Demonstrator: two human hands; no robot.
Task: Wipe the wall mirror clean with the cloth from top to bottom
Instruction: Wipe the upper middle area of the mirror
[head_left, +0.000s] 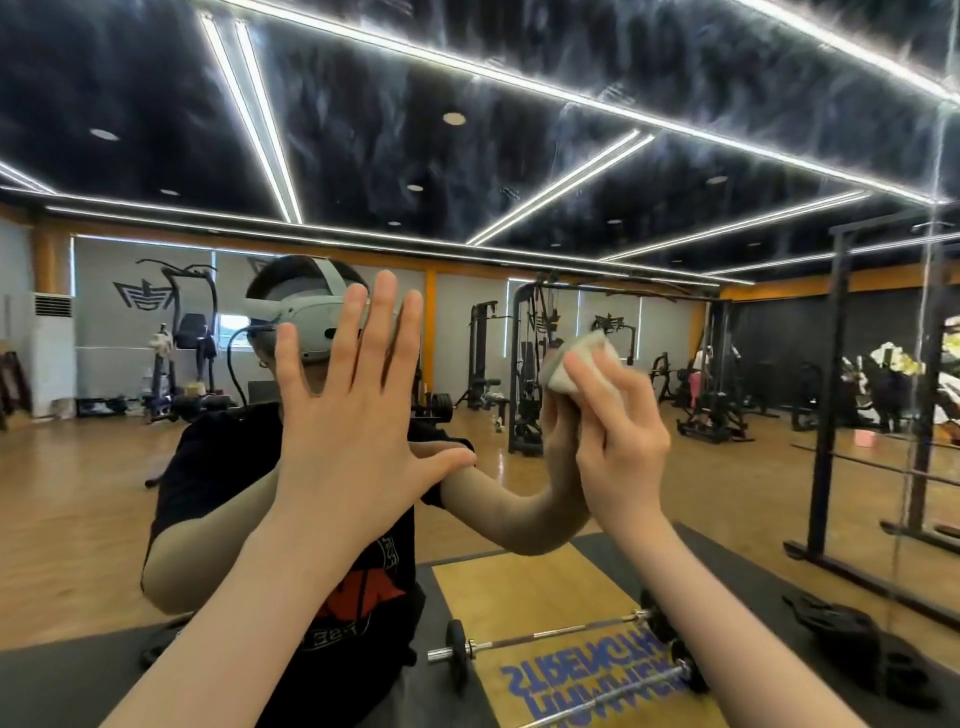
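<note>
Here, streaky wall mirror (675, 130), bunched pale cloth (582, 358)

We note the wall mirror (727, 467) as glossy glass, with hazy streaks across its upper part. The cloth (582, 364) looks soft and matt, whitish-grey, bunched in the right hand (618, 441). In reflection: the floor (78, 493) reads as polished wood with sheen, the mat (52, 675) as dark matt rubber-like sheet, the barbell (550, 636) as shiny metal.
</note>
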